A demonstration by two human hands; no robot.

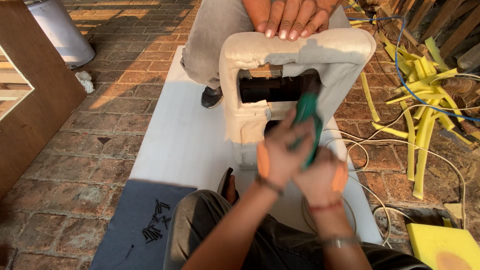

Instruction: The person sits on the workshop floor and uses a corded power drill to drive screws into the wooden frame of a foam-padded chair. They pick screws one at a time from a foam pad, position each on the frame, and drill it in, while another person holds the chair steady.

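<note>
A smooth green tool (307, 120) is clamped by both hands, left (277, 157) and right (320, 177), against a cream fabric-padded frame (300, 52).

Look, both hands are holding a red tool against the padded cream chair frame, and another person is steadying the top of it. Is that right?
Not quite: the tool is green, not red, as the head view shows. The left hand and right hand do grip it against the padded cream chair frame, and another person's hand rests on top.

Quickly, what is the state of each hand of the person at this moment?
Left hand: closed on the green tool.
Right hand: closed, gripping the lower end of the same green tool.
</note>
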